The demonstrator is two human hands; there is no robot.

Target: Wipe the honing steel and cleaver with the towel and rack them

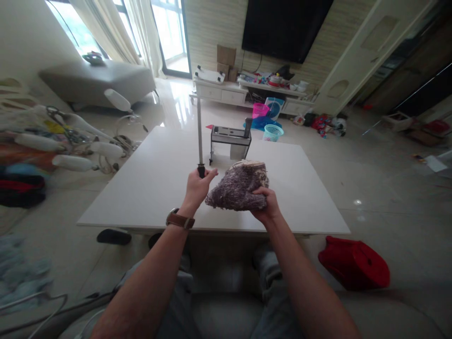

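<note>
Left hand: closed round the black handle of a long thin rod; thumb sticking out to the right, toward the cloth.
Right hand: gripping a bunched shaggy cloth at its right end, thumb laid over the near face; the remaining fingers mostly hidden.
Rod, long axis: runs up the view from the left fist, tip farthest from the person. Upright or leaning away: one view, cannot tell.
Cloth, long axis: roughly crosswise, tapering to a point on the left, thick and blunt on the right, with a paler patch at the far right corner.
Key relation (judged): cloth lies right of the rod's handle, about level with the left fist and below the bare length. Its pointed end is just beside the left hand; no contact between cloth and rod made out.
Nearer hand: to the rod, the left, which has it; to the cloth's body, the right, though the cloth's tip reaches close to the left.
Height: both hands appear raised over the near half of the white tabletop; whether the cloth's underside touches it, cannot tell.
Rack: stands on the tabletop beyond the cloth, right of the rod and apart from it; another dark handle rises at its right end.
</note>
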